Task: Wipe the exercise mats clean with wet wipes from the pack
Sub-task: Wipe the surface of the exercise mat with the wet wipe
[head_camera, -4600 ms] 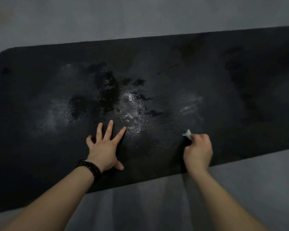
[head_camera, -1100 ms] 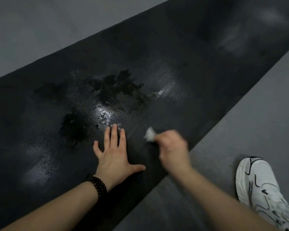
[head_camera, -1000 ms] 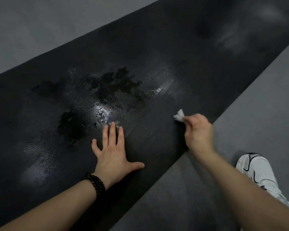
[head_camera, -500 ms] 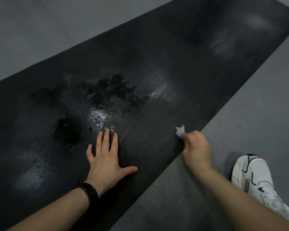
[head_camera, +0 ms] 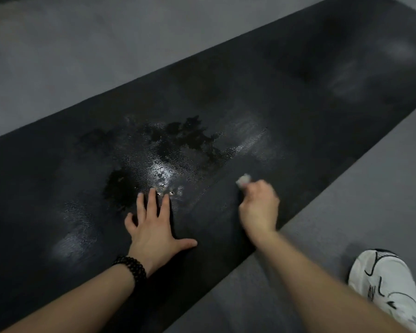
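A long black exercise mat [head_camera: 250, 97] lies slantwise across the grey floor, with wet shiny patches and dark blotches near its middle. My left hand [head_camera: 154, 227] presses flat on the mat with fingers spread, a black bead bracelet on its wrist. My right hand [head_camera: 258, 207] grips a small wadded white wet wipe [head_camera: 243, 180] and holds it against the mat near the mat's near edge. The hand is blurred by motion. The pack of wipes is not in view.
Grey floor [head_camera: 346, 212] surrounds the mat on both sides. My white sneaker [head_camera: 384, 292] stands on the floor at the lower right, a short way from the mat's near edge.
My right hand with the wipe has swept from the mat's near edge leftward and inward onto the mat. My left hand stays pressed flat in the same spot.
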